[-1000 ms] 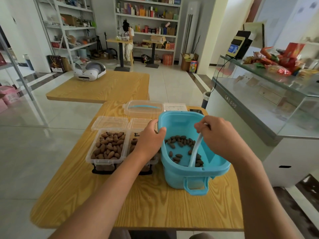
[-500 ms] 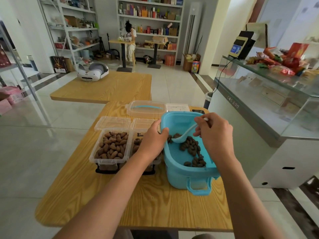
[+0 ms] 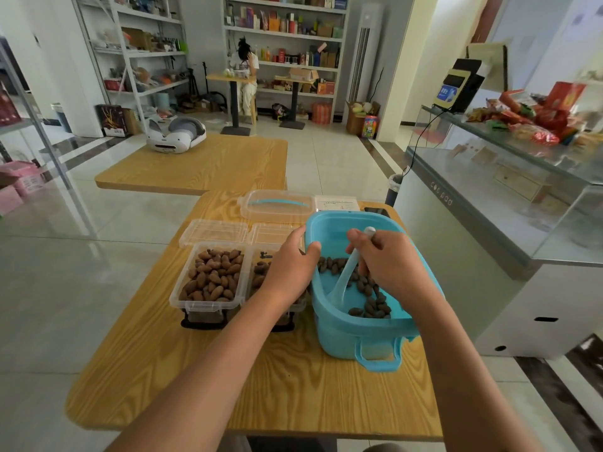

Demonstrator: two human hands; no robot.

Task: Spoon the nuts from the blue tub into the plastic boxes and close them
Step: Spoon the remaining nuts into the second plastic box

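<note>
Blue plastic filled the middle of my view: the tub (image 3: 365,334) sat on the wooden table (image 3: 293,396), tipped a little toward the boxes. My left hand (image 3: 288,272) gripped the tub's left rim, thumb hooked over the edge inside and fingers curled down the outer wall. My right hand (image 3: 390,269) was inside the tub, fingers clamped round the handle of the white spoon (image 3: 342,278), whose bowl pointed down to the tub floor left of the nuts (image 3: 368,296). Both forearms reached forward from the near edge of the table.

Just left of the tub stood two clear boxes with lids hinged open behind them. The left box (image 3: 210,282) was heaped with nuts; the right box (image 3: 261,272) touched the tub and was mostly hidden by my left wrist.

Half a second earlier the spoon had lain nearly level, its bowl raised toward the tub's left rim; it had since swung down steeply into the tub. The left hand had kept its grip on the rim.

Behind the tub lay a clear lid (image 3: 277,205) with a blue handle.
</note>
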